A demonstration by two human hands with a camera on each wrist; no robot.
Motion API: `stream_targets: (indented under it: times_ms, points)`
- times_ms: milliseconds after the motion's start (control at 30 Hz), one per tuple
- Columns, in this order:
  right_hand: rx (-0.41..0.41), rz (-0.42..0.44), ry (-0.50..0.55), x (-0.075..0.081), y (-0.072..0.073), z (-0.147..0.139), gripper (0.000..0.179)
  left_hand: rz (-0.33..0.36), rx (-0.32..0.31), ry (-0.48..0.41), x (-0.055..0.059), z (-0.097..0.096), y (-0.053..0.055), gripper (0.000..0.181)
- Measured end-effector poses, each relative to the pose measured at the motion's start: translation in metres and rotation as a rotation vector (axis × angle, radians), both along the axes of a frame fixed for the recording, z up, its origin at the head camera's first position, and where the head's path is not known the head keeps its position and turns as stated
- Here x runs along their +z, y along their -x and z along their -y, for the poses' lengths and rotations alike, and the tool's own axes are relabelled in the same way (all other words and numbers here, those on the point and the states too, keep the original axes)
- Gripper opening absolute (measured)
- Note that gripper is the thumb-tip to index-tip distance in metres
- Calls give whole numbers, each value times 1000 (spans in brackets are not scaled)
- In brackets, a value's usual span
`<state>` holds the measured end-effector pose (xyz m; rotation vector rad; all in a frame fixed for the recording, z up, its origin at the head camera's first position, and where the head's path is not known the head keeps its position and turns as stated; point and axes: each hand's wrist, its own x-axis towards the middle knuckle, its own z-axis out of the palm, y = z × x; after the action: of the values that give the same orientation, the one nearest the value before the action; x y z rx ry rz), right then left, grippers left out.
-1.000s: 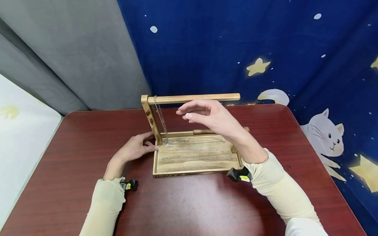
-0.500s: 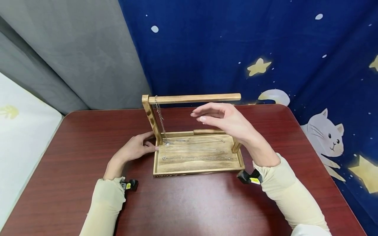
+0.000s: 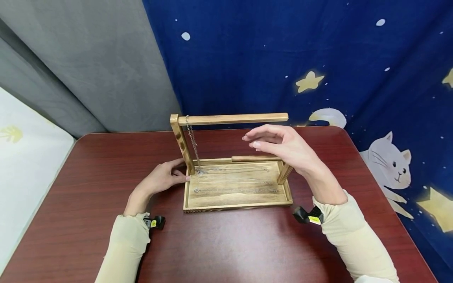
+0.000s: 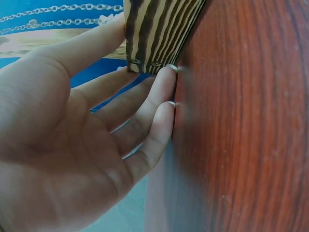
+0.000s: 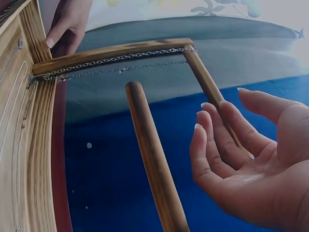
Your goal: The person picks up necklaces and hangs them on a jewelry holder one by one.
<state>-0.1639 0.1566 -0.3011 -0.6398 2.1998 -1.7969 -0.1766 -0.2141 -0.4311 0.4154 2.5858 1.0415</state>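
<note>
A wooden jewellery stand (image 3: 240, 201) with a shallow tray base stands on the table. From the left end of its upper bar (image 3: 237, 118), a silver chain necklace (image 3: 193, 143) hangs down beside the left post. Several thin necklaces (image 3: 235, 191) lie stretched across the tray floor. My left hand (image 3: 157, 180) holds the tray's left back corner, its thumb at the rim and its fingers behind; the striped tray end (image 4: 161, 34) shows close in the left wrist view. My right hand (image 3: 288, 147) hovers above the tray's right side, fingers loosely bent, holding nothing.
A shorter, lower bar (image 3: 253, 158) runs inward from the right post (image 3: 284, 173), under my right hand. The red-brown table (image 3: 226, 243) reaches back to a blue curtain (image 3: 247, 59) with stars and a cat, beside a grey curtain (image 3: 88, 59).
My right hand has moved to the right and slightly down, away from the hanging necklace, uncovering the right post. My left hand stays at the tray corner.
</note>
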Motion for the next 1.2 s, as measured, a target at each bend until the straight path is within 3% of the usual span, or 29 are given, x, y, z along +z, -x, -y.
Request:
stream_targets:
  times_ms: [867, 1200]
  points:
    - [-77, -23, -40, -17, -10, -32, 29, 9, 15, -2, 1, 3, -2, 74]
    - [-117, -45, -53, -17, -18, -47, 29, 6, 7, -7, 1, 0, 0, 73]
